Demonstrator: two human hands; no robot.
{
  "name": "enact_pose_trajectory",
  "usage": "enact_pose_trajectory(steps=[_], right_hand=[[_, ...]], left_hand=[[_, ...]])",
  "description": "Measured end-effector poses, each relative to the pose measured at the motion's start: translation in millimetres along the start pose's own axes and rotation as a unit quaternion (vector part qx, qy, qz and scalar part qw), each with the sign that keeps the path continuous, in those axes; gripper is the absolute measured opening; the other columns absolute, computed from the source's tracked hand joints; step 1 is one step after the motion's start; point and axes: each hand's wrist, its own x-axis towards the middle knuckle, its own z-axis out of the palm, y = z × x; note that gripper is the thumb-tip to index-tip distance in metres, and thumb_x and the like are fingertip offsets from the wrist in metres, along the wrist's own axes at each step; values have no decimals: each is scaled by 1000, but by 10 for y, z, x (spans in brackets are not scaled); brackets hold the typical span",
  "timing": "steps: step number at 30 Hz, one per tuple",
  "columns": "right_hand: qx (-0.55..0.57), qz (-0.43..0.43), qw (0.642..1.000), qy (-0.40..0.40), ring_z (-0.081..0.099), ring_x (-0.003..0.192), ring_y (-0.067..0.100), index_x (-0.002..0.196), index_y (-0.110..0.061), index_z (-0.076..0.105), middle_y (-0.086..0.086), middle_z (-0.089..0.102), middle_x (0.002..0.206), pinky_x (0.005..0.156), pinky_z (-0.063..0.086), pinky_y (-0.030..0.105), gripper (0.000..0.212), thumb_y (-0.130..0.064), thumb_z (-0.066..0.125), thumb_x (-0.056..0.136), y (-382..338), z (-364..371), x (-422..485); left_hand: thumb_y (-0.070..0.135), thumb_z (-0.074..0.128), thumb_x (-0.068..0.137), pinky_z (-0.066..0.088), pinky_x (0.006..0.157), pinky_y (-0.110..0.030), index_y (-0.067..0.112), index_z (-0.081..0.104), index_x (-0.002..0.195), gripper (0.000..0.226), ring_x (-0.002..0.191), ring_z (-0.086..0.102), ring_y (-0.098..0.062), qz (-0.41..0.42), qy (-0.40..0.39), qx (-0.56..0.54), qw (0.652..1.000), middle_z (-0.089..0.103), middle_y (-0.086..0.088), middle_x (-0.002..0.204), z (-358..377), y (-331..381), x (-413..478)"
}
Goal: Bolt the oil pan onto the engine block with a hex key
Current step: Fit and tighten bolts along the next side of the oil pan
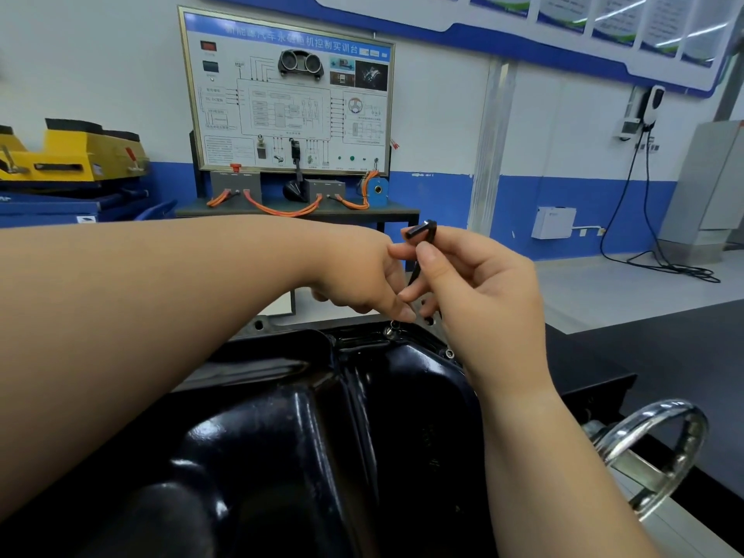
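Observation:
A glossy black oil pan point(306, 428) fills the lower middle of the head view, lying on the engine block with its flange at the far edge. A bolt point(391, 327) stands in the far flange, and another bolt head point(449, 352) sits to its right. My right hand point(475, 292) pinches a black L-shaped hex key point(420, 235) near its bend, the long arm pointing down toward the standing bolt. My left hand point(362, 275) reaches across from the left, and its fingertips touch the key's shaft just above that bolt. The key's tip is hidden behind the fingers.
A chrome handwheel point(652, 449) sticks out at the lower right beside the black bench. Behind stands a training panel point(288, 94) on a table with orange cables. Yellow and blue equipment point(68, 159) sits at the far left. A black cable point(660, 267) lies on the floor at right.

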Motion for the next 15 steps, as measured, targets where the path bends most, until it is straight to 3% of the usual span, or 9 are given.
enact_pose_trajectory(steps=[5, 11, 15], right_hand=[[-9, 10, 1000, 28, 60, 49, 9, 75, -20, 65, 4, 71, 73, 48, 44, 14, 19, -4, 66, 84, 4, -10, 20], [-9, 17, 999, 36, 53, 40, 9, 63, -19, 48, -1, 56, 53, 41, 42, 16, 31, -7, 72, 79, 12, 1, 24], [0, 24, 1000, 14, 54, 45, 8, 73, -14, 62, 8, 64, 66, 45, 44, 16, 13, -9, 68, 84, 19, -8, 17]], left_hand=[[34, 60, 87, 38, 63, -36, 15, 51, 58, 36, 62, 39, -23, 10, 5, 23, 1000, 42, -2, 55, -3, -2, 10], [31, 61, 84, 33, 60, -35, 17, 40, 46, 47, 59, 34, -23, 5, 12, 19, 1000, 35, 1, 48, -4, 24, 13], [31, 61, 85, 32, 62, -35, 13, 42, 53, 41, 62, 33, -25, 1, 2, 4, 1000, 38, -4, 55, 5, 22, 5]])
